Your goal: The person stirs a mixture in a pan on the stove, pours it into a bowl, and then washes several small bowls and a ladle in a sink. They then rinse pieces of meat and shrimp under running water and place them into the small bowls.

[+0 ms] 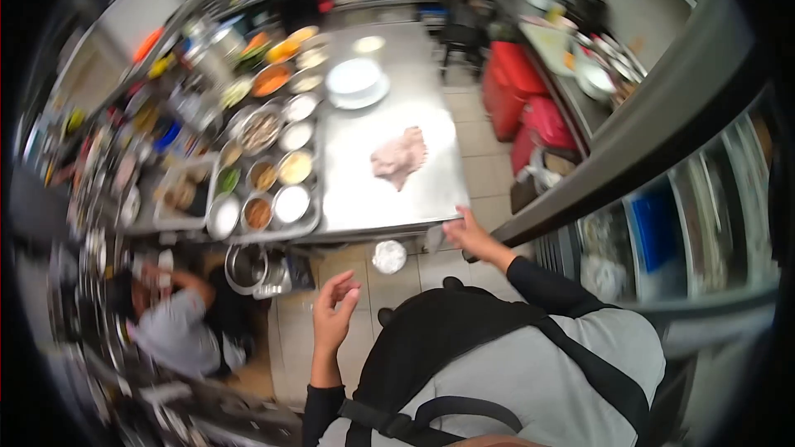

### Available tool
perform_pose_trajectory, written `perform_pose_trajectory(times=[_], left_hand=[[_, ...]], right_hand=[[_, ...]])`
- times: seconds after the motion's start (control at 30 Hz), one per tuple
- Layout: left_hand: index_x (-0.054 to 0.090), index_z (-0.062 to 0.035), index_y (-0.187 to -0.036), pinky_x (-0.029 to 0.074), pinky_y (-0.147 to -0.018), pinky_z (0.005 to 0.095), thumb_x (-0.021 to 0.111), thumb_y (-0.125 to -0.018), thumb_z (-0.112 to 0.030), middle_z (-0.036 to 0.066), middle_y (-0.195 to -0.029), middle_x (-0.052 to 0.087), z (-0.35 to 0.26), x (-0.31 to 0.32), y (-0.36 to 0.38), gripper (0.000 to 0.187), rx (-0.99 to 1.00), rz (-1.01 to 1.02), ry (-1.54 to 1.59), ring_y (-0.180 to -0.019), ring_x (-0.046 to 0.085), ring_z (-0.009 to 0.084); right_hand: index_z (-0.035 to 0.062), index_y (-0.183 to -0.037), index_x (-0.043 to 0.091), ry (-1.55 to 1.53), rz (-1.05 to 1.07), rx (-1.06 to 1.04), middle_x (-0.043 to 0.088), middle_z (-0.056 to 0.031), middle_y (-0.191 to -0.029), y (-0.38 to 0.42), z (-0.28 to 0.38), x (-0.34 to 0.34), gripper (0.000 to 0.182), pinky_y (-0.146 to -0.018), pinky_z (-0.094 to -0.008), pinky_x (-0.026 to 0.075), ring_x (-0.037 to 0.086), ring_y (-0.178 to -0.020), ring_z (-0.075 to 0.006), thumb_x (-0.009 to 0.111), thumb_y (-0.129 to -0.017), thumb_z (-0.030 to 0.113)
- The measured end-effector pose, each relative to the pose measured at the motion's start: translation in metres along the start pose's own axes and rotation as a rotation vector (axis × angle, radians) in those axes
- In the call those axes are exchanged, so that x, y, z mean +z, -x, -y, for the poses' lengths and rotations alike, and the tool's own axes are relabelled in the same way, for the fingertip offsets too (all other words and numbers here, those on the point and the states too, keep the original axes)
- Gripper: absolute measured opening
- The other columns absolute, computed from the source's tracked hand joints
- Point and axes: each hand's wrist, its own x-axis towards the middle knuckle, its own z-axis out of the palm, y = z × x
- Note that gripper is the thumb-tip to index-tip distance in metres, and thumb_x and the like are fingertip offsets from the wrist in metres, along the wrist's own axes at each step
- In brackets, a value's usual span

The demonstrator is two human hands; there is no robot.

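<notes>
Left hand (333, 314) is hanging loose, nothing in it, fingers half curled, lower middle of the frame. Right hand (470, 236) is near the metal table's (352, 199) corner, but it's blurry so can't tell if it's gripping anything. Pale pink meat (402, 157) lies on the table mid-frame, white plates (356, 81) stacked upper middle, food containers (291, 204) off left.

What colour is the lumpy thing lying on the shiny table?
The lumpy thing on the table is pale pink, seen in the head view.
</notes>
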Motion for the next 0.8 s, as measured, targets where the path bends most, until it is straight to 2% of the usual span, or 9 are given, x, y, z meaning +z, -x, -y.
perform_pose_trajectory(times=[0.07,0.13,0.2,0.27,0.47,0.57,0.7,0.73,0.8], left_hand=[[0.062,-0.0039,-0.127,0.05,-0.085,0.0262,0.067,-0.092,-0.009,0.008,-0.109,0.069,0.011,-0.006,-0.019,0.036,-0.048,0.036,0.073,-0.099,0.064,0.0131],[0.061,-0.0035,-0.127,0.05,-0.085,0.0256,0.067,-0.092,-0.009,0.007,-0.11,0.068,0.026,0.001,-0.043,0.035,-0.092,0.109,0.066,-0.099,0.063,0.0136],[0.061,-0.0058,-0.128,0.05,-0.086,0.0276,0.071,-0.089,-0.013,0.006,-0.113,0.067,0.038,0.022,-0.07,0.041,0.0,0.264,-0.086,-0.102,0.064,0.017],[0.061,-0.0088,-0.131,0.05,-0.091,0.0342,0.073,-0.086,-0.017,0.012,-0.126,0.061,0.015,0.054,-0.098,0.047,0.224,0.445,-0.341,-0.114,0.06,0.0249],[0.059,-0.0108,-0.133,0.047,-0.098,0.044,0.064,-0.078,-0.002,0.021,-0.131,0.051,0.04,0.145,-0.242,0.056,0.617,0.386,-0.954,-0.119,0.052,0.0393],[0.059,-0.0178,-0.132,0.051,-0.086,0.0467,0.055,-0.08,-0.002,0.019,-0.128,0.051,0.05,0.163,-0.315,0.055,0.313,0.273,-1.242,-0.105,0.061,0.0394],[0.061,-0.0171,-0.13,0.051,-0.092,0.0432,0.052,-0.088,-0.019,0.015,-0.129,0.052,0.094,0.124,-0.373,0.043,0.046,-0.026,-1.269,-0.109,0.061,0.0343],[0.061,-0.0168,-0.131,0.05,-0.094,0.0428,0.05,-0.091,-0.022,0.014,-0.133,0.05,0.115,0.104,-0.384,0.042,-0.055,-0.15,-1.286,-0.109,0.061,0.0335],[0.03,-0.0045,-0.153,0.049,-0.095,0.0395,0.05,-0.094,-0.028,0.017,-0.154,0.033,0.217,0.011,-0.433,0.067,0.133,0.018,-1.013,-0.115,0.06,0.0278]], right_hand=[[0.0165,-0.153,0.01,-0.263,-0.33,0.218,0.058,-0.0126,-0.115,0.032,-0.083,-0.009,0.084,-0.064,-0.0307,0.052,0.059,-0.078,-0.0171,0.068,-0.093,0.027],[0.0178,-0.152,0.006,0.516,-0.412,-0.178,0.057,-0.0141,-0.117,0.011,-0.303,-0.064,0.082,-0.058,-0.032,0.051,0.06,-0.078,-0.0193,0.064,-0.094,0.026],[0.0107,-0.151,0.004,-0.319,-0.769,0.4,0.056,-0.0128,-0.09,0.08,-0.202,-0.049,0.083,-0.05,-0.0327,0.046,0.057,-0.063,-0.0202,0.063,-0.094,0.026],[0.0163,-0.147,0.016,-0.431,-0.984,0.598,0.057,-0.018,-0.112,0.097,-0.229,-0.086,0.075,-0.058,-0.0368,0.053,0.063,-0.081,-0.0256,0.065,-0.093,0.032],[0.0005,-0.125,0.052,-0.935,-1.429,0.55,0.061,-0.0169,-0.103,0.148,-0.235,-0.208,0.043,-0.073,-0.0398,0.055,0.066,-0.09,-0.0277,0.063,-0.093,0.027],[-0.0118,-0.099,0.057,-0.916,-1.582,0.563,0.066,-0.0197,-0.097,0.162,-0.232,-0.284,0.03,-0.073,-0.0366,0.057,0.068,-0.087,-0.0269,0.052,-0.092,0.017],[-0.0113,-0.111,0.06,-0.902,-1.708,0.515,0.066,-0.0204,-0.11,0.177,-0.236,-0.35,0.036,-0.074,-0.0402,0.054,0.066,-0.09,-0.0276,0.05,-0.094,0.018],[-0.0034,-0.112,0.064,-0.862,-1.648,0.675,0.068,-0.0158,-0.108,0.181,-0.279,-0.381,0.033,-0.076,-0.0407,0.056,0.069,-0.093,-0.0283,0.057,-0.095,0.024],[0.006,-0.11,0.064,0.957,-0.752,1.164,0.068,-0.0114,-0.119,0.188,-0.259,-0.374,0.03,-0.084,-0.045,0.055,0.067,-0.106,-0.0304,0.066,-0.091,0.03]])
